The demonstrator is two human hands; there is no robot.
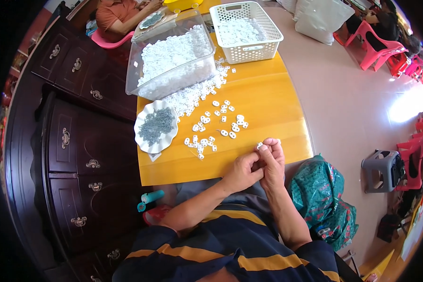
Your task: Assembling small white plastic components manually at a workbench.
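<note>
Both my hands are together over the near right edge of the yellow table. My right hand is closed, pinching a small white plastic piece between thumb and fingertips. Close against it, my left hand is curled with its fingers closed. What those fingers hold, if anything, is hidden. Beyond the hands lie several loose white two-holed pieces, scattered in small groups. A white scalloped plate to the left carries a heap of small dark metal pins or screws.
A clear plastic bin full of white pieces stands at the far left, with a spilled pile before it. Beside it is a white perforated basket. Dark drawers flank the left; a green bag sits right. Another person sits beyond.
</note>
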